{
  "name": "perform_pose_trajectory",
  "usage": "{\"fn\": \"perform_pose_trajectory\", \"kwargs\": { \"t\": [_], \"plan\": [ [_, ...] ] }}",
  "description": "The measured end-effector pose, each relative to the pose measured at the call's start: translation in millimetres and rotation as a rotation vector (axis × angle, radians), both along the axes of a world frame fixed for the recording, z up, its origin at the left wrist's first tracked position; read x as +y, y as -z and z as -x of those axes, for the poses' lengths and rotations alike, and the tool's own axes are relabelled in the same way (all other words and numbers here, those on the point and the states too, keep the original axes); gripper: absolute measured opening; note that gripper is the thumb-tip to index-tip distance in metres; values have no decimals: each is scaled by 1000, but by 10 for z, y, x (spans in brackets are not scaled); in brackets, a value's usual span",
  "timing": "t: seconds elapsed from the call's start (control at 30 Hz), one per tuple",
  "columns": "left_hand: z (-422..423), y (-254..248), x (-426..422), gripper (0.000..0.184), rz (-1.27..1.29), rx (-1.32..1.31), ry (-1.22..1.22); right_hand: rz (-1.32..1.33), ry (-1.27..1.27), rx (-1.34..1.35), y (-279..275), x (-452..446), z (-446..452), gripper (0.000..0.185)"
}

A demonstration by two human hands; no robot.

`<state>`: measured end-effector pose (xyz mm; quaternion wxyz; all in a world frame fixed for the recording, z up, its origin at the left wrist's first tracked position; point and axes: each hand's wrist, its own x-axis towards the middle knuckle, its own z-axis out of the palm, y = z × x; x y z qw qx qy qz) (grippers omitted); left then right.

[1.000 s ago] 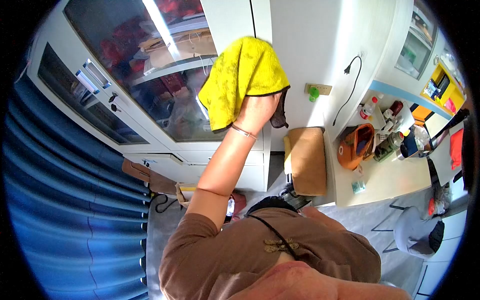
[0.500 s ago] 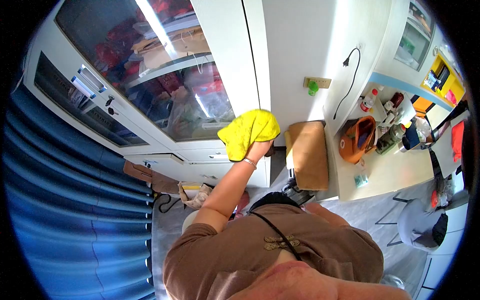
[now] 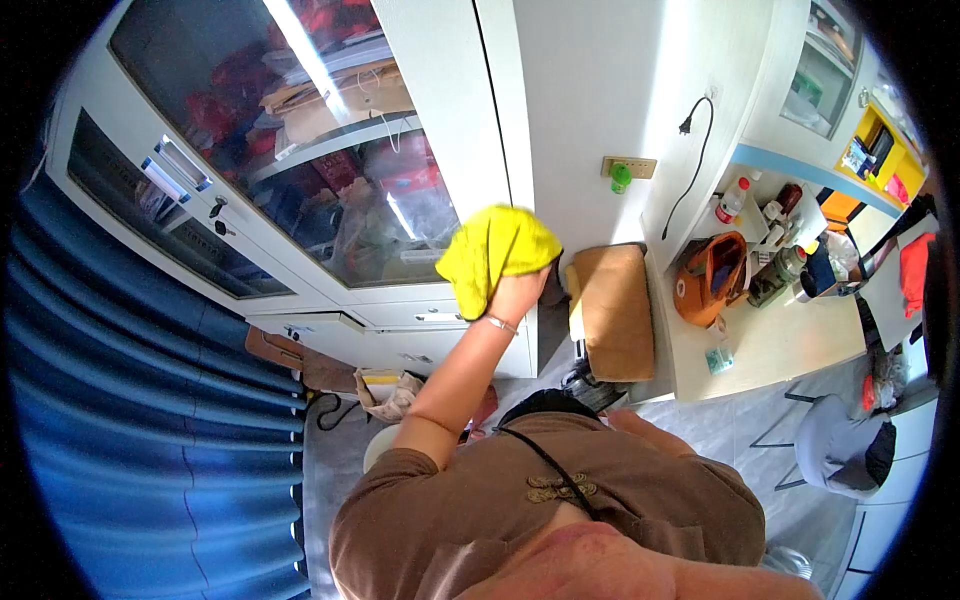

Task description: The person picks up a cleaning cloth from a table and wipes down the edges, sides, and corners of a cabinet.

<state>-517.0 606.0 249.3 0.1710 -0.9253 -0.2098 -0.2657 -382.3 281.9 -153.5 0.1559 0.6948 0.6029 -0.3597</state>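
Spread the yellow cloth (image 3: 498, 248) flat, held in the partly covered left hand (image 3: 519, 296) at the lower right of the white cabinet (image 3: 440, 75), pressing evenly and minding the drawer handle (image 3: 436, 317), with the right hand out of sight.

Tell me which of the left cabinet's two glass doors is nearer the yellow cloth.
The wide glass door, with papers and red things behind it: the yellow cloth is at its lower right. The narrow glass door stands farther left.
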Motion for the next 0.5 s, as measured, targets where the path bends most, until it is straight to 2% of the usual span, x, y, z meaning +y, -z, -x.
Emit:
{"fn": "perform_pose_trajectory", "kwargs": {
  "t": [0.03,0.1,0.17,0.2,0.23,0.27,0.3,0.33,0.4,0.5],
  "plan": [
    [4,-362,-65,42,0,-39,14,-14,-5,7,-16,-26,10,27],
    [-85,-749,-17,36,-131,-311,115,-42,-26,17,-59,-37,14,26],
    [-107,-1148,-29,34,-104,-399,121,-62,-34,24,-70,-59,14,25],
    [-93,-1271,12,33,-307,-295,96,-69,-40,20,-69,-58,22,25],
    [-93,-1363,34,44,-265,-226,54,-78,-44,22,-81,-62,29,24],
    [-99,-1443,29,44,-111,-314,130,-90,-48,27,-95,-60,31,24],
    [-103,-1489,28,43,43,-400,207,-99,-57,29,-110,-52,36,23],
    [-99,-1454,45,43,42,-403,206,-104,-64,28,-104,-39,41,23],
    [-71,-1320,55,44,-387,-223,14,-121,-76,29,-145,-8,59,22],
    [-81,-862,88,48,-151,-250,42,-152,-98,28,-255,47,77,21]
  ]
}}
